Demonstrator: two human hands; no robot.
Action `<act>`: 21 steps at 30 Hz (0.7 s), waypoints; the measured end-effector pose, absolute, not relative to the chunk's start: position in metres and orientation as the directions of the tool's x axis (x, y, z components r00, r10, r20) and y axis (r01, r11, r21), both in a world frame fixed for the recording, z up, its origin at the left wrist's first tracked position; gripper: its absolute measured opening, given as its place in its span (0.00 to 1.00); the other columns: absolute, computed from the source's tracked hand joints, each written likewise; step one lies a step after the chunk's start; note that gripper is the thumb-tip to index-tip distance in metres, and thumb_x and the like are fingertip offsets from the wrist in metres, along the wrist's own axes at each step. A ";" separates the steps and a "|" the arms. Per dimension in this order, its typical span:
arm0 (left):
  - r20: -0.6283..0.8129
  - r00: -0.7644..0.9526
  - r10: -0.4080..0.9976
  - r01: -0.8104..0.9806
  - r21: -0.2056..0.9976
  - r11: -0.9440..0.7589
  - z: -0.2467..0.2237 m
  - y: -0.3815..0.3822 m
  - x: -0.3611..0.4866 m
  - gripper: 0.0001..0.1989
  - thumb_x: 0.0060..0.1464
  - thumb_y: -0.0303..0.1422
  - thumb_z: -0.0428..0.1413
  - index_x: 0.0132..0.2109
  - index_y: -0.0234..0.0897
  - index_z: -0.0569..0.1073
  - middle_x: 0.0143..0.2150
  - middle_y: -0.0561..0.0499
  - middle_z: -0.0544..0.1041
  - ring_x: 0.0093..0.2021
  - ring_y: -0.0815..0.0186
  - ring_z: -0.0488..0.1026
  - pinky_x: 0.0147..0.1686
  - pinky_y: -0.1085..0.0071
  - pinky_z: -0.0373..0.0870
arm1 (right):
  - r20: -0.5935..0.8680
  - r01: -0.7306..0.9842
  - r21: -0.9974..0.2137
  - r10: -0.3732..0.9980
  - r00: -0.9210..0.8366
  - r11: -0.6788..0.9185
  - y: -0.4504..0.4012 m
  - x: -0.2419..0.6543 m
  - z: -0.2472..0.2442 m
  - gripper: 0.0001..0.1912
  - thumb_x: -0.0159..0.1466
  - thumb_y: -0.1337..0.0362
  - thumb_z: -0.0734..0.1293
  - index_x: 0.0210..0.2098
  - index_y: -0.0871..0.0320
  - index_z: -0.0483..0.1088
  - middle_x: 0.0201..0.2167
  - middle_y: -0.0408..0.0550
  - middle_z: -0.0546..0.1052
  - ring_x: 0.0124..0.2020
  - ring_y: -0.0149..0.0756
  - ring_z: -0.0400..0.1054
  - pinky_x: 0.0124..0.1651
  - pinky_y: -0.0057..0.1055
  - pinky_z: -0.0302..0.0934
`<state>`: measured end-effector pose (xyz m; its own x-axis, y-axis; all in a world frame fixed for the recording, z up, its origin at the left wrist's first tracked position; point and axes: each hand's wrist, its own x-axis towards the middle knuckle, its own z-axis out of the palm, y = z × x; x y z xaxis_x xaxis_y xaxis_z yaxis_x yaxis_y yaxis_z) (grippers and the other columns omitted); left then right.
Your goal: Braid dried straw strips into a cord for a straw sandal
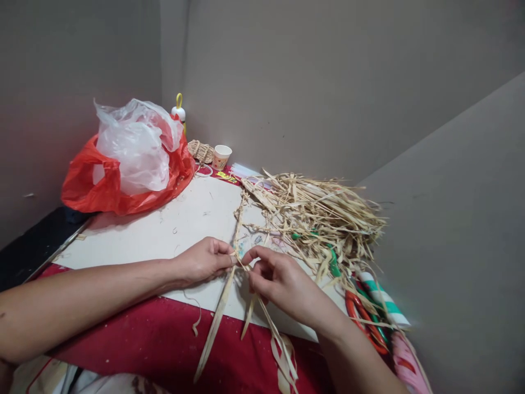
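Observation:
A braid of dry straw-like strips [239,221] runs from the pile down to my hands at the middle of the white board [176,224]. My left hand [211,260] pinches the braid at its working end between thumb and forefinger. Close beside it, my right hand [273,279] has its fingers curled around loose strips at the same spot. One wide strip [217,323] hangs down past the board's front edge from under my left fingers. More strips [283,355] trail below my right hand over the red cloth.
A heap of dry strips [324,210] lies at the right back. Red-handled scissors [365,323] and a green-and-white roll [385,301] lie at the right edge. Red and clear plastic bags [131,158], a paper cup [222,156], a woven straw piece [200,151] and a bottle [179,113] stand behind.

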<state>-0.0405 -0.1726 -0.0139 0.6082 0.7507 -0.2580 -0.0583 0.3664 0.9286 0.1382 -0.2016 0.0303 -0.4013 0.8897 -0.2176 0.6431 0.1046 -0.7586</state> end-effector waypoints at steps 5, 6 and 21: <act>-0.249 0.577 0.778 -0.039 0.943 0.331 -0.016 -0.172 -0.041 0.14 0.47 0.39 0.57 0.26 0.31 0.69 0.15 0.60 0.60 0.14 0.79 0.49 0.17 0.75 0.41 | -0.200 0.732 -0.648 0.881 -0.428 0.209 -0.203 0.139 0.033 0.06 0.60 0.69 0.58 0.37 0.56 0.63 0.20 0.38 0.69 0.20 0.27 0.61 0.25 0.23 0.51; -0.242 0.575 0.782 -0.045 0.945 0.325 -0.016 -0.172 -0.040 0.14 0.47 0.39 0.57 0.27 0.31 0.69 0.15 0.59 0.60 0.14 0.79 0.49 0.17 0.75 0.41 | -0.200 0.753 -0.616 0.878 -0.434 0.232 -0.202 0.139 0.034 0.07 0.59 0.70 0.59 0.37 0.56 0.63 0.20 0.38 0.70 0.21 0.28 0.61 0.25 0.23 0.51; -0.244 0.579 0.778 -0.038 0.945 0.325 -0.014 -0.171 -0.039 0.12 0.48 0.36 0.57 0.25 0.31 0.69 0.14 0.59 0.60 0.15 0.78 0.49 0.18 0.74 0.41 | -0.207 0.409 -0.913 0.847 -0.490 0.013 -0.188 0.155 0.048 0.11 0.59 0.58 0.67 0.29 0.60 0.67 0.28 0.47 0.73 0.30 0.31 0.66 0.34 0.28 0.60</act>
